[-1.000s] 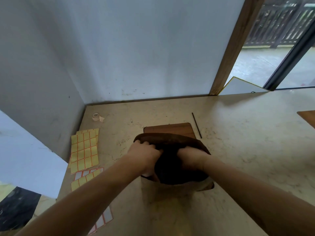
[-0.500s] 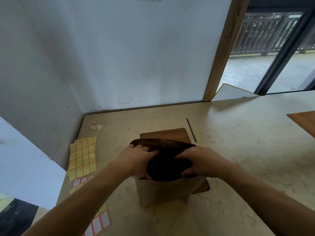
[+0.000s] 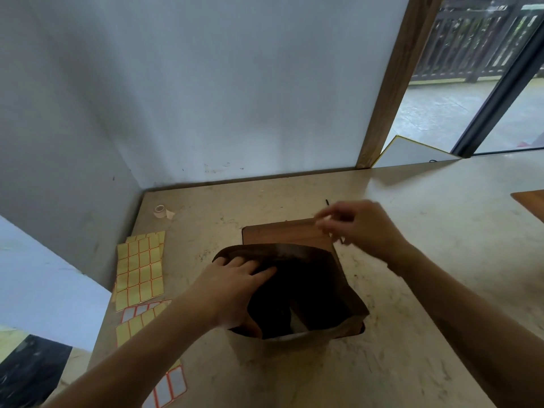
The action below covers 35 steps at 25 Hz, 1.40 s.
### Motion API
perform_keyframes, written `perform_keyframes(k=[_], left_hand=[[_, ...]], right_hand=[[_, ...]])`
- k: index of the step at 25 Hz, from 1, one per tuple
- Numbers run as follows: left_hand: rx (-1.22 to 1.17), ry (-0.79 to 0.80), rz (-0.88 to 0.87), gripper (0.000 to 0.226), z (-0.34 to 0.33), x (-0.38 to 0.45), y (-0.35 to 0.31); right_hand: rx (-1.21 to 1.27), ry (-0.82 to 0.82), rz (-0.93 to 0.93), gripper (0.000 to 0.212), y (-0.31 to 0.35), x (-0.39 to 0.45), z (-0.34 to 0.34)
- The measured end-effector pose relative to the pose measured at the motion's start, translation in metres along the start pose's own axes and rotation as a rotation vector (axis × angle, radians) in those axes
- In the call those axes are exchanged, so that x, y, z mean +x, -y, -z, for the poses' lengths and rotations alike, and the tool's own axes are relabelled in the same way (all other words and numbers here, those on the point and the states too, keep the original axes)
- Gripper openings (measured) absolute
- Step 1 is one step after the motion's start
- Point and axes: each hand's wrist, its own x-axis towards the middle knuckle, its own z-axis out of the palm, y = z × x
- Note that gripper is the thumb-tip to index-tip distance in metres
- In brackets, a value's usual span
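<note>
The bag (image 3: 309,290) stands on the board (image 3: 279,232), label sheets (image 3: 139,269) left.

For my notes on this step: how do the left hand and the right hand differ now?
The left hand holds the rim of the brown paper bag; the right hand is off it and seems to hold nothing. The left hand is nearer the person; the right hand hovers over the far right corner of the wooden board. The left hand is sharp, the right hand blurred. Both are bare.
</note>
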Motion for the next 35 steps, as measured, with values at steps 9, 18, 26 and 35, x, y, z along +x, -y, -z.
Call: perform_keyframes(k=[9, 18, 26, 35], left_hand=[[0.011, 0.0, 0.017, 0.12, -0.001, 0.0, -0.014], [0.019, 0.028, 0.015, 0.121, 0.002, 0.003, -0.012], [-0.005, 0.032, 0.013, 0.119, -0.002, -0.001, -0.007], [0.001, 0.033, 0.011, 0.12, -0.003, 0.0, -0.007]], right_hand=[[-0.385, -0.061, -0.601, 0.034, -0.155, 0.092, -0.05], [-0.64, 0.366, -0.747, 0.068, -0.247, 0.094, -0.108], [-0.949, 0.076, -0.556, 0.021, -0.262, 0.096, -0.115], [-0.483, 0.053, -0.74, 0.041, -0.241, 0.093, -0.114]])
